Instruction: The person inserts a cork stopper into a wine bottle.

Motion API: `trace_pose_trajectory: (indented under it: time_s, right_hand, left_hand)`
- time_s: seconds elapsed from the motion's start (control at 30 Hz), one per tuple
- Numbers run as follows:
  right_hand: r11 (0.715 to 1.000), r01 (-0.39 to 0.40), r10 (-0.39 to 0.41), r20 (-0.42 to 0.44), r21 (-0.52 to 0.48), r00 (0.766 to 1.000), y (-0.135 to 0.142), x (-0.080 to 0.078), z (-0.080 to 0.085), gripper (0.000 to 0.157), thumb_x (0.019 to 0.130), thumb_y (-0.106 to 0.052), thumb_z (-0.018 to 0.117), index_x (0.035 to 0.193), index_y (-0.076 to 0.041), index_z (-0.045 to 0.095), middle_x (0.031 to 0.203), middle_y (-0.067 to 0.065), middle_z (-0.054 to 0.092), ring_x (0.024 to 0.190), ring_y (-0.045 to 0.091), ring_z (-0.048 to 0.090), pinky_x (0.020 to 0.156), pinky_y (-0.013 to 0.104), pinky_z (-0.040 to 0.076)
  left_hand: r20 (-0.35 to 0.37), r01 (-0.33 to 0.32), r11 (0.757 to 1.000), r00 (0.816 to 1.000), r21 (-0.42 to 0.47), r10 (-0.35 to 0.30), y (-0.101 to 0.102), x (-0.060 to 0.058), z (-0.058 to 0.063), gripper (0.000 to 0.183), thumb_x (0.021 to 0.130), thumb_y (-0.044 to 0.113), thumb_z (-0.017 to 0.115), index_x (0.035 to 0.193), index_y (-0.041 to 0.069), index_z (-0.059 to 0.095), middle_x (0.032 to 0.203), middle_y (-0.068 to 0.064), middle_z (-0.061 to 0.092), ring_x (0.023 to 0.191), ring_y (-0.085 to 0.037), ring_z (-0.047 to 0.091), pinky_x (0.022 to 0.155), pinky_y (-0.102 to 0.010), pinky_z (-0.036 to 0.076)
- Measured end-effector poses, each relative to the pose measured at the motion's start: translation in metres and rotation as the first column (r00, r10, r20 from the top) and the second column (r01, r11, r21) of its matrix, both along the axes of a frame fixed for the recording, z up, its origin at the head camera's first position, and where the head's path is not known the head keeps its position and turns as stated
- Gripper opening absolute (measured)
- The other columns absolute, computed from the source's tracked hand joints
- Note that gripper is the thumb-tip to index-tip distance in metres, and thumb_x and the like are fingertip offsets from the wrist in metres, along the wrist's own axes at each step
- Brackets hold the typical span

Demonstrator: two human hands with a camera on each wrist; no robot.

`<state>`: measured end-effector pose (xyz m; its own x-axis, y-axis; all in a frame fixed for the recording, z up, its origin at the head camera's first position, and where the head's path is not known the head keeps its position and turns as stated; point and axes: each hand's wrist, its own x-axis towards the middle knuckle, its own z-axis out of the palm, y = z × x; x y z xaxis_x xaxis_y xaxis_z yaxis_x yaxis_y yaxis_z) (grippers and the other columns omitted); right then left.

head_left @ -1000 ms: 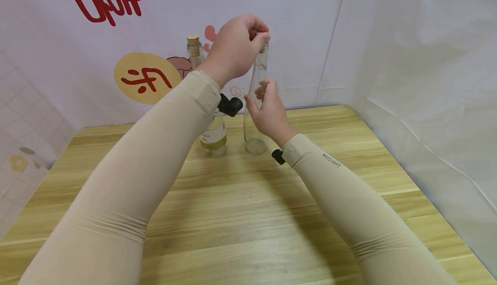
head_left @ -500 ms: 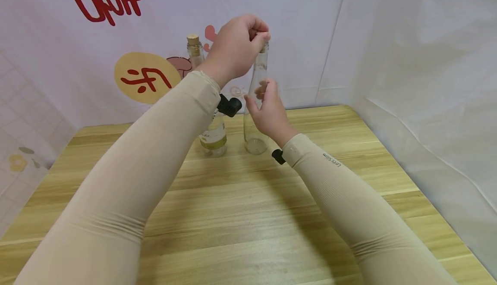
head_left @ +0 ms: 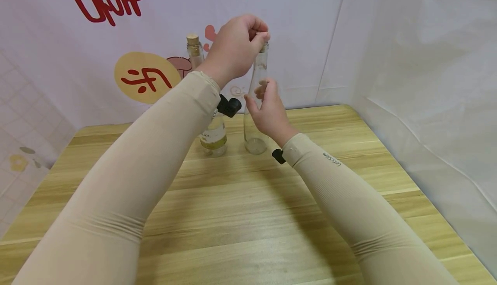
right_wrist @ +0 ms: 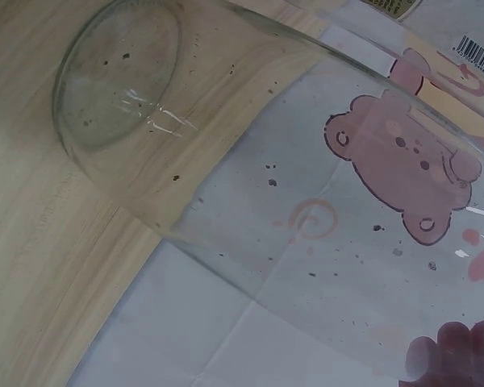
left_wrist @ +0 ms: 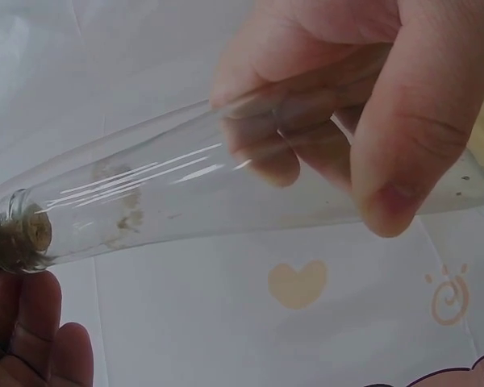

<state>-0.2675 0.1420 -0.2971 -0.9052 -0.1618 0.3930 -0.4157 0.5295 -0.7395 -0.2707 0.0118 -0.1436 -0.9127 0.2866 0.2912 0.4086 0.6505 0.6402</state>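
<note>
A clear glass bottle (head_left: 252,125) with a slender neck stands upright on the wooden table (head_left: 240,216). My left hand (head_left: 234,48) pinches the cork (left_wrist: 39,231) at its mouth from above; the cork's lower end shows inside the neck in the left wrist view. Lower down, my right hand (head_left: 272,114) holds the bottle around its upper body, thumb on the near side and fingers behind the glass. Dark specks dot the bottle wall in the right wrist view, where the fingertips (right_wrist: 456,351) show at the lower right corner.
Left of the held bottle stands a second glass bottle (head_left: 217,147), labelled and stopped with a cork (head_left: 193,40); my left forearm hides its middle. A white printed cloth (head_left: 303,39) hangs right behind the table's back edge, and another plain one borders the right side.
</note>
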Motion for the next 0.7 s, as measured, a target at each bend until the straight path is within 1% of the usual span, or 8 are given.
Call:
trace_pose_trajectory:
  time_s: [0.27,0.6,0.7]
  right_hand:
    - [1.0,0.006,-0.006,0.004,-0.001,1.0,-0.0001,0.0002,-0.0001,0.057,0.109,-0.033,0.057,0.148,-0.002,0.028,0.132,0.015,0.054,0.127,0.032,0.055,0.112,0.046,0.046]
    - [1.0,0.001,-0.001,0.003,-0.009,1.0,-0.0004,-0.0014,-0.0005,0.057,0.108,-0.033,0.058,0.147,-0.002,0.029,0.132,0.016,0.054,0.129,0.036,0.055,0.113,0.047,0.045]
    - [1.0,0.001,-0.001,0.002,-0.012,1.0,-0.0004,-0.001,-0.0005,0.057,0.108,-0.032,0.058,0.147,-0.002,0.029,0.132,0.016,0.054,0.129,0.037,0.055,0.113,0.047,0.045]
  left_hand:
    - [-0.004,0.0,1.0,1.0,0.007,0.0,0.0003,0.0007,-0.0007,0.036,0.111,0.036,0.052,0.14,0.018,0.062,0.129,0.002,0.066,0.102,-0.01,0.057,0.091,-0.024,0.049]
    - [-0.011,-0.003,1.0,1.0,0.002,0.003,0.0004,0.0011,-0.0012,0.036,0.111,0.037,0.051,0.141,0.018,0.061,0.126,0.002,0.065,0.099,-0.011,0.056,0.088,-0.023,0.048]
    - [-0.01,-0.002,1.0,1.0,-0.002,0.002,0.0003,0.0007,-0.0015,0.037,0.111,0.037,0.051,0.142,0.019,0.061,0.127,0.002,0.065,0.1,-0.011,0.056,0.089,-0.023,0.048]
